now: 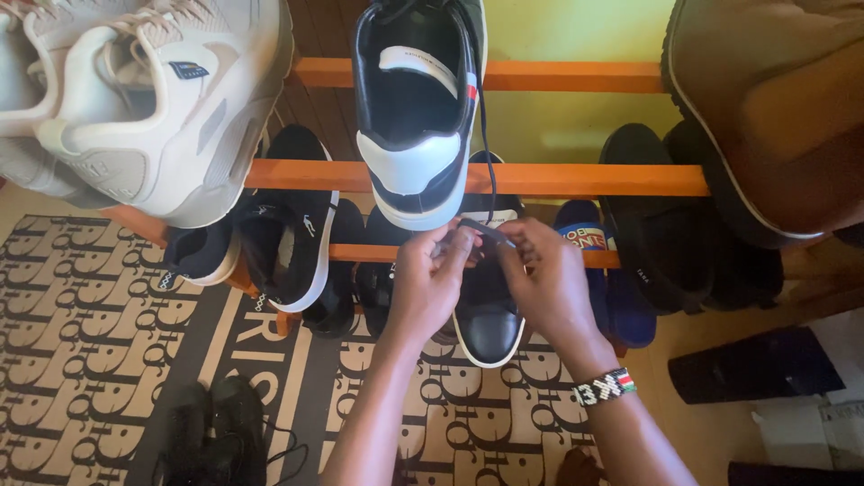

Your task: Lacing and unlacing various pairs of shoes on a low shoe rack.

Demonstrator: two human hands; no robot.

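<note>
Nearest, below the orange shoe rack [576, 179], a pair of black shoes [211, 432] lies on the patterned mat [81, 342]. Just in front of the rack's middle rail, the left hand [430, 283] and right hand [544, 279] meet, fingers pinched on a dark shoelace [486, 230] that hangs from the black-and-white sneaker [416, 108] on the rack's upper rails. Judging by this, lace handling is underway; it calls for fine fingertip control.
</note>
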